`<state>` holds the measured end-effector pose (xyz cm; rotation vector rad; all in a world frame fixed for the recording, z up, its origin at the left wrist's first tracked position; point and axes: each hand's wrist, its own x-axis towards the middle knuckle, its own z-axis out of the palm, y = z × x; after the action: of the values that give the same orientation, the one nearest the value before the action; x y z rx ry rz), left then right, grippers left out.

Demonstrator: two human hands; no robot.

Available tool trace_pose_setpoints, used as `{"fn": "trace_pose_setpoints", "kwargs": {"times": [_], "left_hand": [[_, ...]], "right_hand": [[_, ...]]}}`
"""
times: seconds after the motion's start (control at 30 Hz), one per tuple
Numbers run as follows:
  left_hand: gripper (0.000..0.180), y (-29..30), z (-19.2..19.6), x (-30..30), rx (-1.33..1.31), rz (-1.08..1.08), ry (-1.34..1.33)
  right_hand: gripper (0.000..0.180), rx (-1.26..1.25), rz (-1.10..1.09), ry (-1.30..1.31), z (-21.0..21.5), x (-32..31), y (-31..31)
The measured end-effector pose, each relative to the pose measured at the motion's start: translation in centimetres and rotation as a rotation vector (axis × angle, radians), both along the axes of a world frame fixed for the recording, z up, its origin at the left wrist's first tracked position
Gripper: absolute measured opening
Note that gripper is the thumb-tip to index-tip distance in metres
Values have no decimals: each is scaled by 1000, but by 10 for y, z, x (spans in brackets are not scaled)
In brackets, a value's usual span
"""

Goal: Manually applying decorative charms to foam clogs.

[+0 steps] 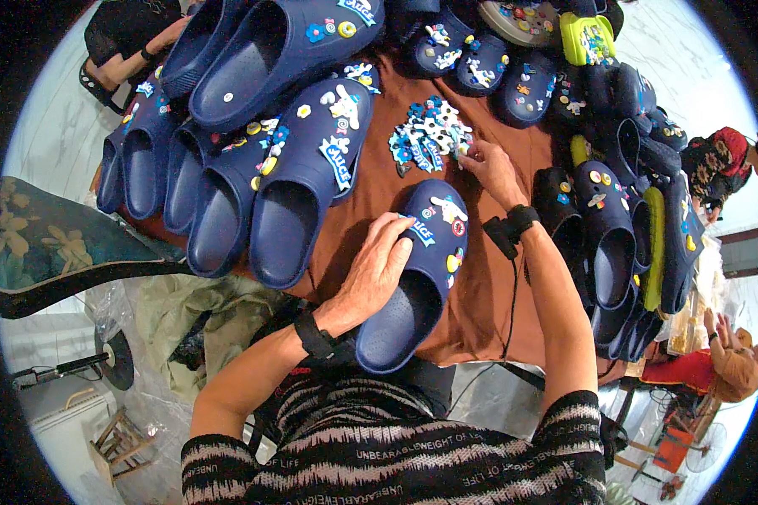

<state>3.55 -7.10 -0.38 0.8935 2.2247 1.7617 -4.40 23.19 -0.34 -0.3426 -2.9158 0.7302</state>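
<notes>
A navy clog lies on the brown cloth in front of me, its toe pointing away. Several charms decorate its top: a white figure, a blue-and-white name tag, a round red one and a yellow one. My left hand grips this clog by its left side, fingertips at the name tag. Beyond the toe is a heap of loose shoe charms, mostly white, blue and black. At the heap's right edge my right hand pinches a small charm, partly hidden by the fingers.
Large navy clogs with charms crowd the left. More clogs line the right, with lime ones among them. A black cable hangs from my right wristband. Other people sit at the right; another person's arm shows far left.
</notes>
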Motion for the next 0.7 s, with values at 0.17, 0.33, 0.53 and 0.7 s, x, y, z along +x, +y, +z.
{"fn": "trace_pose_setpoints", "kwargs": {"times": [0.17,0.33,0.53,0.7], "left_hand": [[35,-6,2,-2,-34,-17,-7],[35,-6,9,-4,-89,-73,-8],[36,-9,9,-5,-56,-98,-33],[36,-10,10,-7,-67,-94,-18]], "right_hand": [[18,143,336,192,24,-11,-56],[23,7,861,-49,14,-50,-68],[18,154,890,-329,26,-61,-86],[16,69,793,-233,18,-54,-73]]}}
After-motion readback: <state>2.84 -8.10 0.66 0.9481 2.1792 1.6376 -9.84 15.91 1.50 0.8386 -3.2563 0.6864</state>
